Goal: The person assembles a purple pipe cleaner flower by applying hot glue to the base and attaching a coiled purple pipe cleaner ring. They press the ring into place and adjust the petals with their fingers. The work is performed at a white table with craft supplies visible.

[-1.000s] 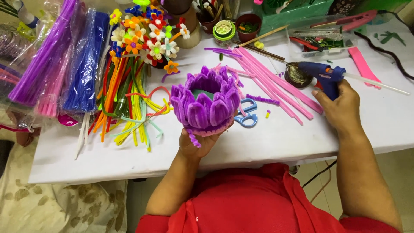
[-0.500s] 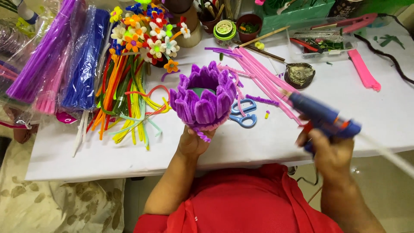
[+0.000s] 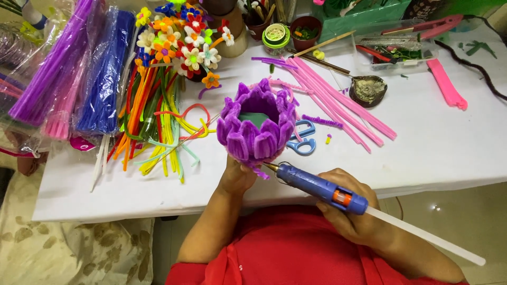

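Surface: white worktop (image 3: 433,137) fills the upper frame, crowded with craft stuff; tiled floor shows lower right.
Flower: my purple flower (image 3: 257,126) sits centre frame, lifted just above the worktop's near edge, cup opening facing up toward me.
Left hand: my left hand (image 3: 237,177) is under the flower, clenched on its base from below; forearm runs up from the bottom centre of the frame.
Glue gun: blue glue gun (image 3: 317,187) lies lower right of the flower, long axis slanting from upper left to lower right, a white glue stick (image 3: 425,236) trailing out behind.
Right hand: my right hand (image 3: 351,208) is wrapped tight around the gun's grip, wrist bent inward.
Key relation: the nozzle tip is at the flower's lower right underside, just beside my left fingers; touching or a hair apart, I cannot tell.
Nearby: blue scissors (image 3: 302,138) behind the flower, loose pink stems (image 3: 343,103) to upper right, bagged stems (image 3: 68,74) in the upper left.
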